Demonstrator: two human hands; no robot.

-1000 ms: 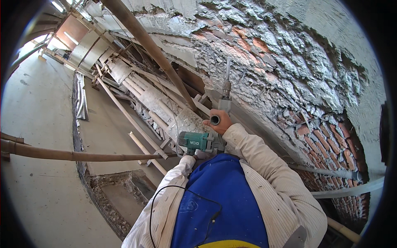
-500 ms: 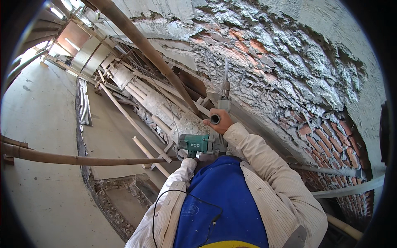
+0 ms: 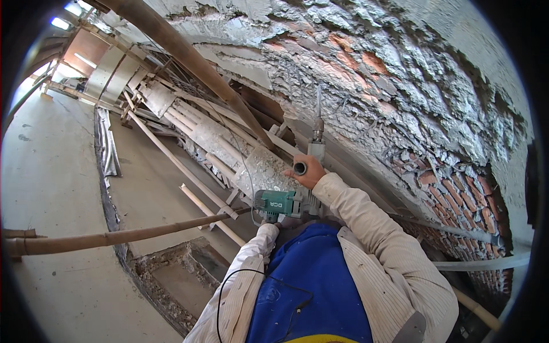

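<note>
A green and grey demolition hammer (image 3: 278, 203) points away from my chest, its motor housing sticking out to the left. My right hand (image 3: 309, 172) is closed around its side handle, a dark tube whose hollow end (image 3: 300, 168) faces up. From the front of the hammer a pale metal chisel (image 3: 319, 106) reaches toward the broken wall (image 3: 366, 86); whether its tip touches the wall I cannot tell. My left hand (image 3: 273, 220) is at the rear of the hammer, below the motor, with its fingers hidden. A grey cable runs up from the motor.
A thick bamboo pole (image 3: 189, 54) slants across the upper left, and another bamboo pole (image 3: 126, 235) reaches in from the left. Exposed bricks (image 3: 457, 197) show at right. Lower left lies a grey floor (image 3: 57, 274) with a rough-edged recess (image 3: 177, 274). A thin black cord (image 3: 219, 303) hangs over my clothes.
The hammer and both my hands have shifted slightly right and downward in the view. The surroundings have also shifted a little. My right hand's hold on the side handle is the same.
</note>
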